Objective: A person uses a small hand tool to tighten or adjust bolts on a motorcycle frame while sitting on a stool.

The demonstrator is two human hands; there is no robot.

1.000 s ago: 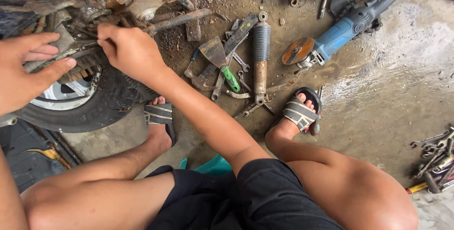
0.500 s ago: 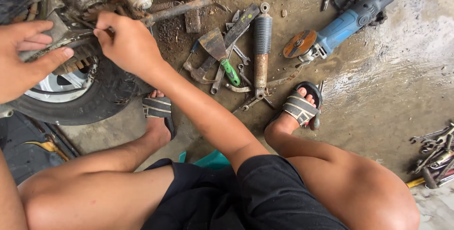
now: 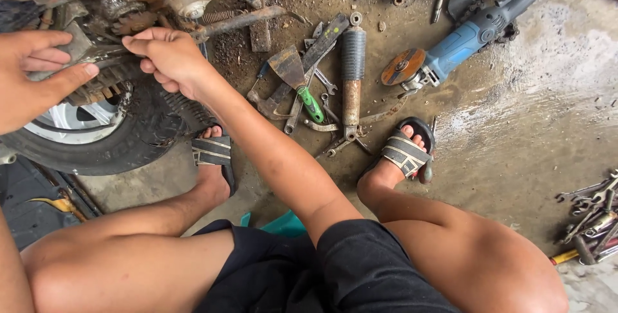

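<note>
The left hand (image 3: 29, 78) grips a grimy metal part (image 3: 80, 46) on the wheel hub, thumb and fingers closed on it; the right hand (image 3: 168, 55), at its 3 o'clock, pinches narrow on the same assembly above the tyre (image 3: 129, 149). The work looks mid-way: parts still mounted, while a shock absorber (image 3: 351, 75), scraper (image 3: 293, 78) and angle grinder (image 3: 463, 36) lie loose at 2 o'clock

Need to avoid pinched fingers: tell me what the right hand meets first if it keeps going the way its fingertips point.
The right hand points left; first comes the rusty metal part it pinches above the tyre, then probably the left hand. Depth is unclear.
</note>
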